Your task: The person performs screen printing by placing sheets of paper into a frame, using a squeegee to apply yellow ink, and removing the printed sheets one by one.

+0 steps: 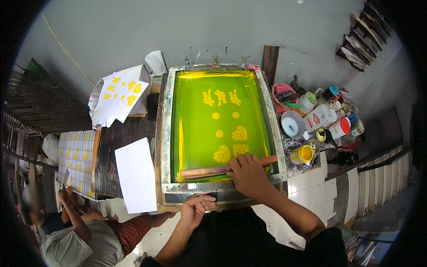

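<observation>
In front of me lies a screen-printing frame [167,147] with metal sides and a green mesh [195,115]. Yellow lettering, small round marks and patterned shapes show in the mesh, and yellow ink streaks its edges. A long wooden squeegee [202,171] rests across the near end of the mesh, slightly tilted up to the right. My right hand [250,175] grips it right of its middle. Just below the near rail, my left hand [199,209] has its fingers loosely bent and apart, with nothing in them. Its fingertips are close to the table edge.
White paper sheets [135,175] lie left of the frame; a printed sheet [120,95] is behind them. At right stand an open yellow ink tub [302,154], bottles and jars. Another person [80,236] sits at lower left, near printed sheets [76,155], holding a blade-like tool.
</observation>
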Tool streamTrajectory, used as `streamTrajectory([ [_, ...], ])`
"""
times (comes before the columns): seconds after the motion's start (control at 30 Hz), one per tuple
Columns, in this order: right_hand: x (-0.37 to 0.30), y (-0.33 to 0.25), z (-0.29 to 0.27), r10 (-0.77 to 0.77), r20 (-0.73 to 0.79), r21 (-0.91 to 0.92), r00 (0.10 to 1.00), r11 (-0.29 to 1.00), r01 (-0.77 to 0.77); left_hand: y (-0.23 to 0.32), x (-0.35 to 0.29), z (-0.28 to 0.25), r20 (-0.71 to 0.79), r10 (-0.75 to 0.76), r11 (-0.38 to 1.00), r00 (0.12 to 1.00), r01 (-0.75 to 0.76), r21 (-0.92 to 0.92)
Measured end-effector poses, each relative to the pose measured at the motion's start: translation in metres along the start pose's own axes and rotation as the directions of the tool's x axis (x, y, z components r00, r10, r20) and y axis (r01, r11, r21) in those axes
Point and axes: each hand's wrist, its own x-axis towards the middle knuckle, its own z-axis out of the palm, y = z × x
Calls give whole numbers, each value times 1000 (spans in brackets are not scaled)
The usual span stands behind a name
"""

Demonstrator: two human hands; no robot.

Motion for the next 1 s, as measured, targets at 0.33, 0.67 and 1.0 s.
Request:
streamTrajectory([
  [0.33, 79, 5, -146, -31, -549, -28, 836, 999, 18, 94, 11, 108, 613, 250, 928, 749, -367, 70],
  [0.67, 223, 39, -294, 136, -463, -7, 876, 988, -157, 111, 131, 60, 145, 620, -604, 771, 351, 715],
  [1.0, 288, 64, -314, 153, -430, 0, 890, 986, -170, 163, 18, -46, -318, 518, 360, 794, 135, 923],
])
